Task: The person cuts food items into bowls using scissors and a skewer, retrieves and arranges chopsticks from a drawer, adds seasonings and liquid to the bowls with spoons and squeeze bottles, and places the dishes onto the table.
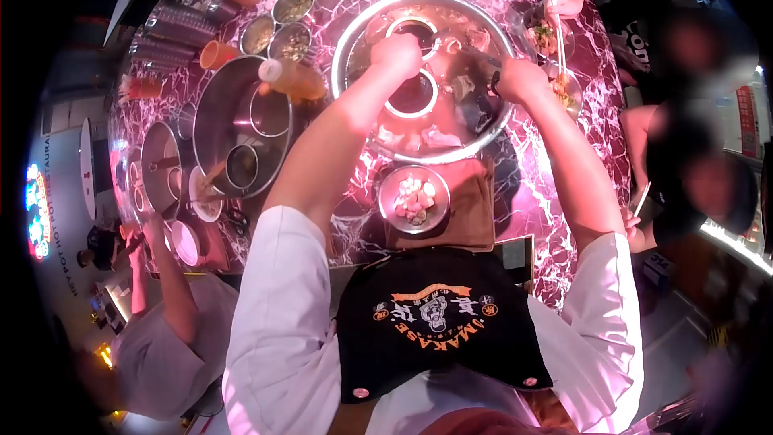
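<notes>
A large round metal pot (342,32) of broth holds pieces of food and two round white-rimmed cups (436,95) with dark contents. My left hand (397,56) is closed over the pot, beside the farther cup; what its fingers grip is hidden. My right hand (522,80) is wrapped round the dark handle of a metal utensil (481,55) that reaches left across the pot; its head is unclear. Near me, a small metal bowl (383,205) of pale and pink food pieces rests on a brown cloth (471,201).
Left of the pot stand a big metal basin (205,101), a bottle of orange liquid (294,80), metal bowls of food (294,5) and stacked metal cups (179,22). Diners' bowls (570,93) and a hand with chopsticks (566,6) are at right. A co-worker (173,338) works at left.
</notes>
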Demonstrator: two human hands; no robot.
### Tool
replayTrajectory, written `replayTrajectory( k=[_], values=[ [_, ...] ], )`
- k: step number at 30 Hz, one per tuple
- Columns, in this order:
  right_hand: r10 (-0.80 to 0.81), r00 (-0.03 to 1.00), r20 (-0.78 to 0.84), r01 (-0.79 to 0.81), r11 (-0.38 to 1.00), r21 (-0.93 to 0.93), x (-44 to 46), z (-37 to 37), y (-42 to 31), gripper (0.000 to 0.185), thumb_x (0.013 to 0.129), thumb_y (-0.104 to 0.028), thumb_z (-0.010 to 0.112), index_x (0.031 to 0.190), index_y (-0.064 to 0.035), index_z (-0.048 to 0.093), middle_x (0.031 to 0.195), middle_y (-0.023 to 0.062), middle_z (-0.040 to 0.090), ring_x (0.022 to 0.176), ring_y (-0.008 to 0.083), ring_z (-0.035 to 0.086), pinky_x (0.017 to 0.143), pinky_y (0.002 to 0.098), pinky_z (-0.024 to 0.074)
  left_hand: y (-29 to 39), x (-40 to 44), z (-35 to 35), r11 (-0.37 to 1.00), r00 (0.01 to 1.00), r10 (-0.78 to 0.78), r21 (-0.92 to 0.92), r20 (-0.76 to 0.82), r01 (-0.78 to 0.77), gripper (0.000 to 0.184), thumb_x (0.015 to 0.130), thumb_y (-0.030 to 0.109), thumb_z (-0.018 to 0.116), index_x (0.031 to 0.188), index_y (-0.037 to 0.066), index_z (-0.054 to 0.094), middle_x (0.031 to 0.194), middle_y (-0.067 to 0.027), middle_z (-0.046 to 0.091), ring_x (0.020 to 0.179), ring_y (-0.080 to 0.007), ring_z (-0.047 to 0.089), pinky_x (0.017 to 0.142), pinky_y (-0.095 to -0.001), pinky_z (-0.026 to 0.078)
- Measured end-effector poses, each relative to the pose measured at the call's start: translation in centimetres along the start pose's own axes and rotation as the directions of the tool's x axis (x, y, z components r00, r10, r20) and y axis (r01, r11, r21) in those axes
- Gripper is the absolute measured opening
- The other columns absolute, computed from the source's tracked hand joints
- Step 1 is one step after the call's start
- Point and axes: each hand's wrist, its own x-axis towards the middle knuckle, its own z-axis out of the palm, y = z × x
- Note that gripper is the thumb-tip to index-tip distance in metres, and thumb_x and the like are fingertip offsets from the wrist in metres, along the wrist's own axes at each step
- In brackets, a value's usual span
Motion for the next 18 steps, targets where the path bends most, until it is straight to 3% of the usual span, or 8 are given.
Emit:
replayTrajectory(
  k=[1, 4, 5, 7, 8, 9, 13, 18],
  values=[
    [-0.035, 0.999, -0.007, 0.035, 0.999, 0.010, 0.5, 0.0, -0.3, 0.036, 0.084, -0.014, 0.056, 0.116, -0.0004, 0.062, 0.111, 0.0261, 0.067, 0.107, 0.0360, 0.066, 0.090, 0.0430, 0.0538, -0.1, 2.0, 1.5, 0.998, 0.999, -0.044, -0.049, 0.008, 0.044, 0.030, 0.087, 0.023, 0.063, 0.108, 0.004, 0.071, 0.112, -0.0186, 0.069, 0.105, -0.0320, 0.067, 0.087, -0.0402, 0.054],
    [-0.051, 0.996, -0.070, 0.052, 0.999, 0.013, 2.1, 1.2, 0.3, 0.030, 0.087, -0.010, 0.052, 0.115, 0.0001, 0.060, 0.109, 0.0271, 0.066, 0.103, 0.0385, 0.067, 0.086, 0.0450, 0.0547, -0.6, 4.8, 4.1, 0.982, 0.999, -0.026, -0.188, 0.047, 0.035, 0.025, 0.086, 0.021, 0.063, 0.104, 0.006, 0.073, 0.107, -0.0179, 0.070, 0.103, -0.0328, 0.067, 0.087, -0.0414, 0.054],
    [-0.052, 0.996, -0.066, 0.053, 0.999, 0.011, 2.0, 1.5, 0.8, 0.030, 0.087, -0.010, 0.052, 0.115, 0.0001, 0.060, 0.109, 0.0271, 0.066, 0.103, 0.0385, 0.067, 0.086, 0.0450, 0.0547, -1.4, 4.0, 5.3, 0.952, 0.998, 0.040, -0.302, -0.055, -0.055, 0.020, 0.085, 0.020, 0.062, 0.099, 0.012, 0.074, 0.102, -0.0163, 0.070, 0.100, -0.0342, 0.067, 0.086, -0.0423, 0.053],
    [-0.102, 0.958, -0.267, 0.099, 0.995, -0.022, -0.4, 2.1, 2.0, 0.028, 0.090, -0.008, 0.048, 0.114, 0.0008, 0.057, 0.102, 0.0253, 0.066, 0.093, 0.0399, 0.068, 0.078, 0.0466, 0.0557, -2.3, 2.2, 6.8, 0.915, 0.992, 0.048, -0.394, -0.119, -0.092, 0.020, 0.087, 0.020, 0.060, 0.098, 0.011, 0.074, 0.099, -0.0160, 0.070, 0.097, -0.0333, 0.067, 0.084, -0.0422, 0.053],
    [-0.105, 0.959, -0.262, 0.101, 0.994, -0.028, -1.6, 2.5, 2.6, 0.028, 0.090, -0.008, 0.048, 0.114, 0.0008, 0.057, 0.102, 0.0253, 0.066, 0.093, 0.0399, 0.068, 0.078, 0.0466, 0.0557, -2.6, 1.3, 7.6, 0.870, 0.980, 0.051, -0.474, -0.191, -0.138, 0.020, 0.089, 0.020, 0.059, 0.097, 0.011, 0.074, 0.095, -0.0156, 0.070, 0.094, -0.0324, 0.068, 0.082, -0.0421, 0.052],
    [-0.154, 0.938, -0.312, 0.135, 0.987, -0.081, -2.7, 3.0, 3.1, 0.030, 0.089, -0.008, 0.048, 0.118, 0.0009, 0.056, 0.099, 0.0232, 0.065, 0.089, 0.0386, 0.068, 0.074, 0.0458, 0.0559, -2.8, 0.3, 8.6, 0.861, 0.963, 0.068, -0.472, -0.260, -0.188, 0.020, 0.088, 0.018, 0.055, 0.093, 0.016, 0.074, 0.097, -0.0144, 0.069, 0.092, -0.0362, 0.065, 0.081, -0.0451, 0.051],
    [-0.264, 0.893, -0.365, 0.170, 0.947, -0.271, -7.2, 4.4, 3.7, 0.039, 0.087, -0.008, 0.049, 0.125, -0.0004, 0.054, 0.091, 0.0195, 0.064, 0.080, 0.0336, 0.068, 0.067, 0.0415, 0.0562, -2.6, -3.9, 10.6, 0.783, 0.923, 0.078, -0.550, -0.376, -0.290, 0.020, 0.088, 0.018, 0.055, 0.094, 0.014, 0.073, 0.097, -0.0126, 0.069, 0.091, -0.0349, 0.065, 0.079, -0.0441, 0.052],
    [-0.311, 0.865, -0.393, 0.189, 0.928, -0.320, -9.8, 6.4, 4.3, 0.043, 0.088, -0.008, 0.049, 0.130, -0.0013, 0.052, 0.093, 0.0190, 0.063, 0.078, 0.0332, 0.067, 0.067, 0.0422, 0.0559, -2.4, -7.0, 11.9, 0.833, 0.940, 0.061, -0.502, -0.336, -0.234, 0.019, 0.086, 0.015, 0.054, 0.094, 0.013, 0.071, 0.096, -0.0121, 0.068, 0.090, -0.0348, 0.066, 0.076, -0.0459, 0.052]
  ],
)
